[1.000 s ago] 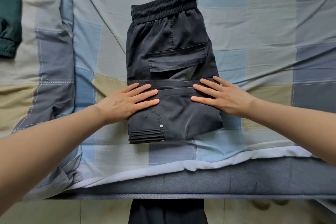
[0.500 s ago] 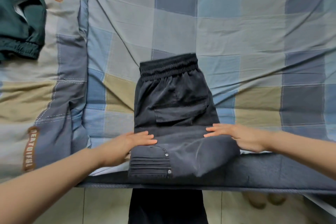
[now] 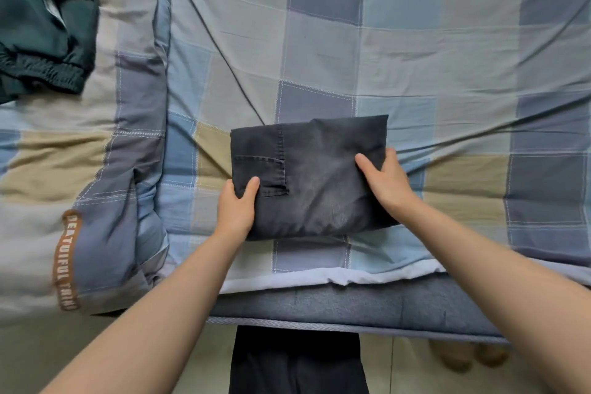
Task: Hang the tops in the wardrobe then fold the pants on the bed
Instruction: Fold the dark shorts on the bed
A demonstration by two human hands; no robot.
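The bed point(image 3: 415, 41), covered by a checked sheet in blue, grey and tan cotton, fills most of the view. A matching padded quilt point(image 3: 96, 169) with orange lettered strips lies along its left side, and a dark green garment with an elastic hem point(image 3: 41, 35) rests on the quilt's far corner. The dark grey cargo pants point(image 3: 307, 176) lie near the bed's front edge as a compact rectangular bundle.

The left hand point(image 3: 235, 209) grips the bundle's left edge — thumb on top, fingers hidden beneath. The right hand point(image 3: 388, 184) grips the right edge the same way.

Half a second earlier both hands lay flat on the pants, waistband exposed — now the waistband is folded out of sight.
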